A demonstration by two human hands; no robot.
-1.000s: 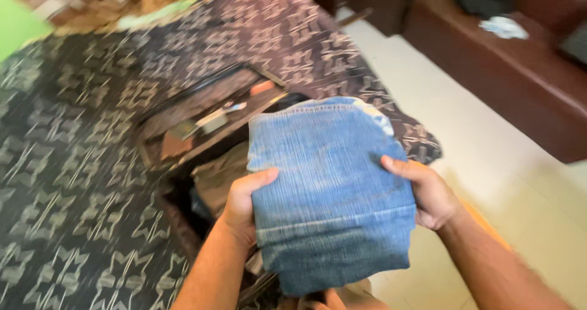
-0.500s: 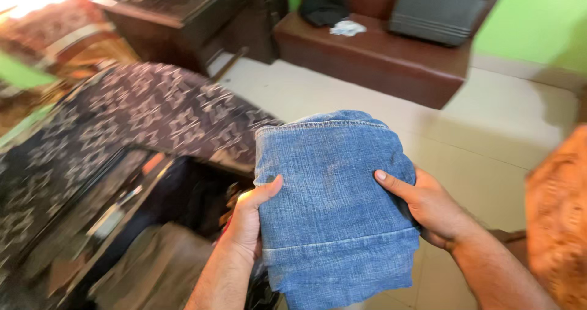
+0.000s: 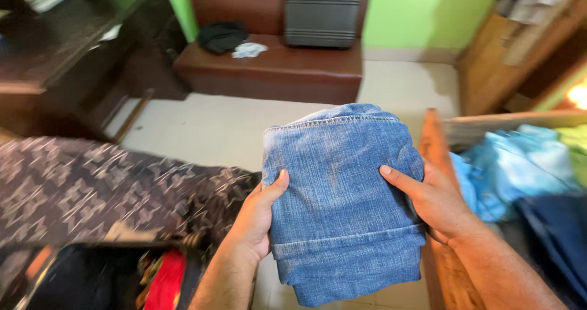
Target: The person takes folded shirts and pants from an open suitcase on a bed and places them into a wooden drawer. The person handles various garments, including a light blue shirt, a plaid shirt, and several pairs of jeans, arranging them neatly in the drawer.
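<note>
At the centre of the frame, the left hand [image 3: 255, 219] and right hand [image 3: 435, 201] clasp a folded blue denim garment [image 3: 343, 203] from either side, thumbs on top. It is already folded but not yet set down, held between the dark patterned bedspread [image 3: 92, 188] and the wooden shelf of blue clothes [image 3: 507, 169].

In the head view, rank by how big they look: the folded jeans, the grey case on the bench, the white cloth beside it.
1. folded jeans, though nearness to the camera inflates them
2. grey case
3. white cloth
</note>
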